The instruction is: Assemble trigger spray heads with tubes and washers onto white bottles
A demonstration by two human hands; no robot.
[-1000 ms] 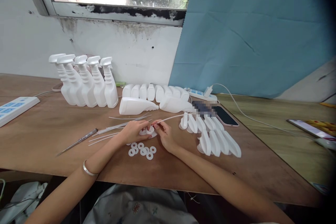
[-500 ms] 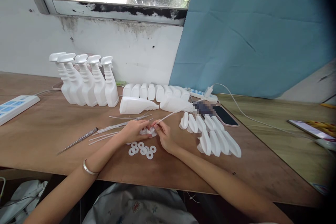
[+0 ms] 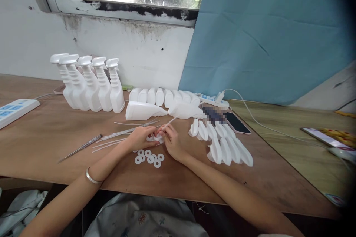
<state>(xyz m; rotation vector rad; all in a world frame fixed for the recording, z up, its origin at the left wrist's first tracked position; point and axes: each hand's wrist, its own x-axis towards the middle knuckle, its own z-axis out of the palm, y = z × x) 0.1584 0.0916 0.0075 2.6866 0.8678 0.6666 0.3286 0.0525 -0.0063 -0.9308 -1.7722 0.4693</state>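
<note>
Over the middle of the table my left hand (image 3: 141, 137) is closed around a white trigger spray head (image 3: 157, 139), mostly covered by fingers. My right hand (image 3: 172, 143) pinches a thin white plastic tube (image 3: 170, 122) right at the spray head, its free end slanting up and away to the right. Whether the tube sits inside the head cannot be seen. Just below the hands lie several flat white ring washers (image 3: 150, 159). Several loose tubes (image 3: 109, 143) rest left of my left hand, beside a screwdriver (image 3: 80, 148).
Several assembled spray bottles (image 3: 116, 94) stand at the back left. White bottles (image 3: 144, 111) lie behind the hands. Several spray heads (image 3: 216, 150) are laid out at right, near a phone (image 3: 237, 122). Power strips (image 3: 18, 110) and a cable (image 3: 258, 122) are also on the table.
The tube in my right hand now points up more steeply and its visible length is shorter. My right fingers have shifted slightly at the spray head. The whole view has moved a little.
</note>
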